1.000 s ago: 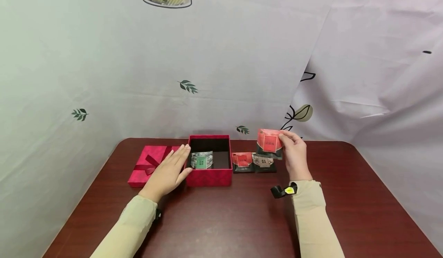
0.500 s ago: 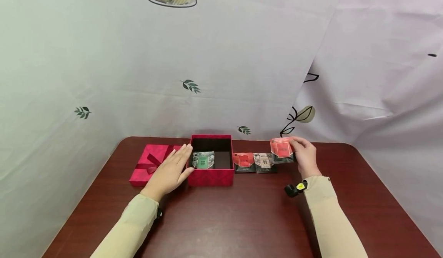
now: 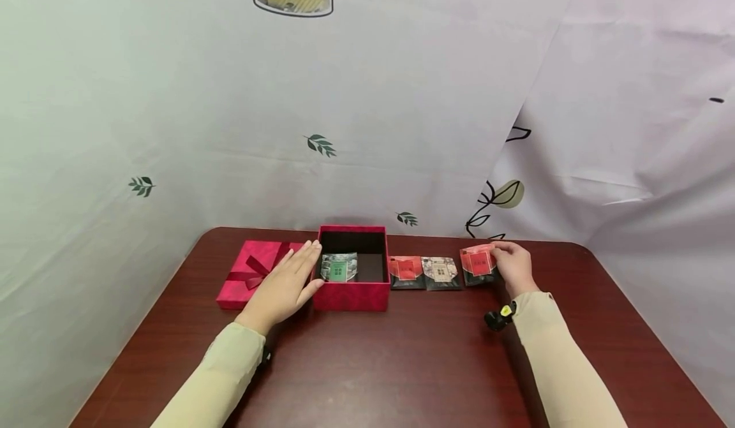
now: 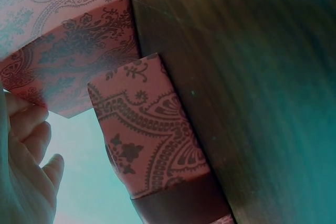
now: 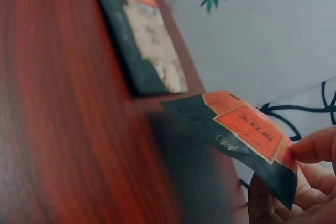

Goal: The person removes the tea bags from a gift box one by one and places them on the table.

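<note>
I see the right hand (image 3: 515,268) pinching the rightmost sachet (image 3: 478,264) by its upper corner, likely best for something light and flimsy, the left hand (image 3: 280,293) outstretched.

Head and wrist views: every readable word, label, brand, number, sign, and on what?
"大红袍" (probable; small, slanted): held red sachet; its finer print is too small.
Cream sachet: characters, too blurred.
Second red sachet: too small.
Green sachet: too small.
Yellow wrist tag: marks too small.
</note>
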`<action>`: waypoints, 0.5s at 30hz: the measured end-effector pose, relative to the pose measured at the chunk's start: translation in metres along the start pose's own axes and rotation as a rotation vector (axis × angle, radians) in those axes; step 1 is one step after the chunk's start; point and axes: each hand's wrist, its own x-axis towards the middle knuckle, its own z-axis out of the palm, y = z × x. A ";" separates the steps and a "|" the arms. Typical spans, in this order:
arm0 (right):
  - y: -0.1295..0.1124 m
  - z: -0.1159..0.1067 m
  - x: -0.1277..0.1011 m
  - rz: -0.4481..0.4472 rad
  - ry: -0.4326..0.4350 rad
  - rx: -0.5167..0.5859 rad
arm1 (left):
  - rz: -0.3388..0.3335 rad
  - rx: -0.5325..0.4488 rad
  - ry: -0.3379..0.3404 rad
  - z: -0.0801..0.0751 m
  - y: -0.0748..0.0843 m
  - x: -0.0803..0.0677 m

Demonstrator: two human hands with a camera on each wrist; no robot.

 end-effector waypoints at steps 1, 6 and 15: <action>0.002 0.000 0.001 0.000 -0.003 -0.012 | 0.001 -0.001 0.001 0.000 0.000 0.000; 0.011 -0.002 0.005 0.013 -0.055 -0.088 | 0.004 -0.005 0.003 0.000 0.000 0.000; 0.022 -0.008 0.011 -0.026 -0.113 -0.238 | -0.002 -0.012 0.001 -0.002 0.001 0.000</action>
